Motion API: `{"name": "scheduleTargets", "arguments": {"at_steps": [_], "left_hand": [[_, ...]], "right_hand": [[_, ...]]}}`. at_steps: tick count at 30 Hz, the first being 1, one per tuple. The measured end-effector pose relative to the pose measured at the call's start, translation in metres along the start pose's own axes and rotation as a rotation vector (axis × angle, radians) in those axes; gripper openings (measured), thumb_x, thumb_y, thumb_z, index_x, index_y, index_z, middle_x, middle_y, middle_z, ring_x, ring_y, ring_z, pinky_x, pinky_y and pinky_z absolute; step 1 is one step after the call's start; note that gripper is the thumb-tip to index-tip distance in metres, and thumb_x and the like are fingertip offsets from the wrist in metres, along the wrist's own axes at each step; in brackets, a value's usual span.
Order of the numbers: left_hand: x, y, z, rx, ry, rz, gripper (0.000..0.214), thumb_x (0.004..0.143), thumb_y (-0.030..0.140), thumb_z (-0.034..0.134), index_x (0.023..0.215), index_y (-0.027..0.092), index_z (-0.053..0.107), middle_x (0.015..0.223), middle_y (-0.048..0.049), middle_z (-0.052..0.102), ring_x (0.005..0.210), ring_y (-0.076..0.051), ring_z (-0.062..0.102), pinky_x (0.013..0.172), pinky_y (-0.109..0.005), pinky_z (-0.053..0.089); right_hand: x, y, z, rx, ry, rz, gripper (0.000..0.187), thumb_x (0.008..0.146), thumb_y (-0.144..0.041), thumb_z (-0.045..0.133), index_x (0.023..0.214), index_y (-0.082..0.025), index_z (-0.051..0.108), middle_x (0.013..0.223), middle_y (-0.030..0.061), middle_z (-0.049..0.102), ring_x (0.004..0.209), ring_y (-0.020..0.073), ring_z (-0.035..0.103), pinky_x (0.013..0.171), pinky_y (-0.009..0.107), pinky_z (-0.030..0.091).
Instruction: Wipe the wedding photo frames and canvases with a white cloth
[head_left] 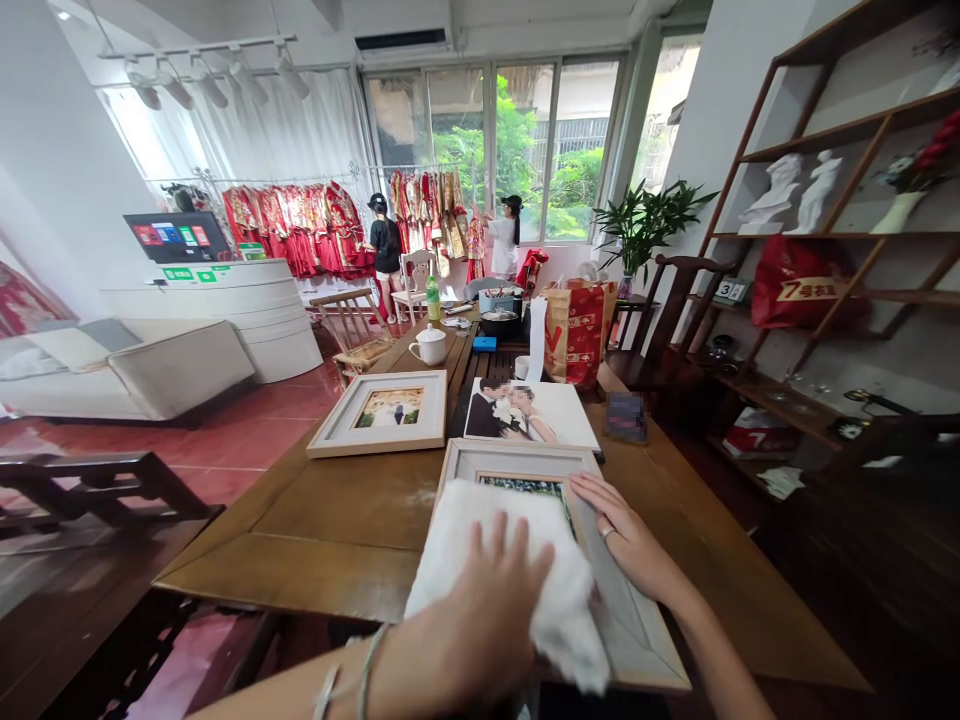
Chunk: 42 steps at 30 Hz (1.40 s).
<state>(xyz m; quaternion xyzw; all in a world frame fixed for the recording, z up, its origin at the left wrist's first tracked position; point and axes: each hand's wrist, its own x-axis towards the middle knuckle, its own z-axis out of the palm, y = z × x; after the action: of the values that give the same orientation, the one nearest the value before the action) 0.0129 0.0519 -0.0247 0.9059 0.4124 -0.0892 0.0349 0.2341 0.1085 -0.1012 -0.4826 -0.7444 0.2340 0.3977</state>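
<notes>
A pale wooden picture frame lies flat at the near edge of the wooden table. A white cloth covers most of its glass. My left hand lies flat on the cloth with fingers spread, pressing it onto the frame. My right hand rests flat on the frame's right border, fingers stretched out, a ring on one finger. Beyond it lie a second framed photo and an unframed wedding print.
Farther along the table stand a white teapot, a green bottle, a dark bowl and a red gift bag. A wooden shelf stands right, a sofa left. Two people stand at a rack of red garments.
</notes>
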Motion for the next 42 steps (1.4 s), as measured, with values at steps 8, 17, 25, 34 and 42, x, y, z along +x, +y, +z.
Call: {"name": "scheduleTargets", "arguments": {"at_steps": [8, 17, 25, 34, 42], "left_hand": [[-0.025, 0.025, 0.015, -0.065, -0.034, -0.022, 0.057, 0.086, 0.027, 0.048, 0.140, 0.023, 0.031, 0.138, -0.0195, 0.038, 0.124, -0.044, 0.035, 0.088, -0.062, 0.041], [0.065, -0.018, 0.000, 0.149, 0.238, -0.102, 0.074, 0.075, 0.024, 0.056, 0.140, 0.012, 0.024, 0.149, -0.0184, 0.014, 0.135, -0.037, 0.010, 0.105, -0.055, 0.020], [0.014, 0.008, -0.025, -0.034, -0.017, 0.111, 0.067, 0.080, 0.029, 0.053, 0.139, 0.010, 0.027, 0.145, -0.0206, 0.023, 0.132, -0.039, 0.019, 0.102, -0.056, 0.026], [0.008, 0.007, -0.020, -0.047, 0.040, 0.111, 0.069, 0.078, 0.023, 0.056, 0.140, 0.014, 0.026, 0.145, -0.0166, 0.026, 0.132, -0.034, 0.024, 0.103, -0.052, 0.028], [0.075, -0.045, 0.004, 0.122, 0.268, 0.198, 0.073, 0.074, 0.005, 0.048, 0.140, 0.023, 0.022, 0.149, -0.0115, 0.019, 0.136, -0.031, 0.010, 0.106, -0.052, 0.018]], "right_hand": [[-0.001, 0.006, 0.001, 0.001, -0.008, -0.017, 0.050, 0.082, -0.011, 0.036, 0.126, -0.026, 0.052, 0.137, 0.0046, 0.047, 0.132, 0.0207, 0.034, 0.111, 0.051, 0.021], [-0.001, 0.014, 0.004, 0.031, 0.041, -0.032, 0.045, 0.082, -0.015, 0.038, 0.123, -0.025, 0.055, 0.135, 0.0075, 0.048, 0.130, 0.0224, 0.036, 0.110, 0.051, 0.023], [0.000, 0.007, 0.003, 0.014, 0.008, 0.002, 0.049, 0.080, -0.012, 0.036, 0.123, -0.023, 0.055, 0.135, 0.0077, 0.049, 0.130, 0.0222, 0.036, 0.111, 0.051, 0.022], [-0.001, 0.015, 0.004, 0.029, 0.014, -0.019, 0.046, 0.082, -0.017, 0.038, 0.125, -0.024, 0.054, 0.136, 0.0077, 0.047, 0.131, 0.0231, 0.035, 0.111, 0.051, 0.021], [-0.005, 0.019, 0.009, 0.056, 0.064, 0.015, 0.058, 0.080, -0.014, 0.036, 0.137, -0.027, 0.035, 0.148, 0.0033, 0.028, 0.137, 0.0194, 0.023, 0.114, 0.047, 0.014]]}}
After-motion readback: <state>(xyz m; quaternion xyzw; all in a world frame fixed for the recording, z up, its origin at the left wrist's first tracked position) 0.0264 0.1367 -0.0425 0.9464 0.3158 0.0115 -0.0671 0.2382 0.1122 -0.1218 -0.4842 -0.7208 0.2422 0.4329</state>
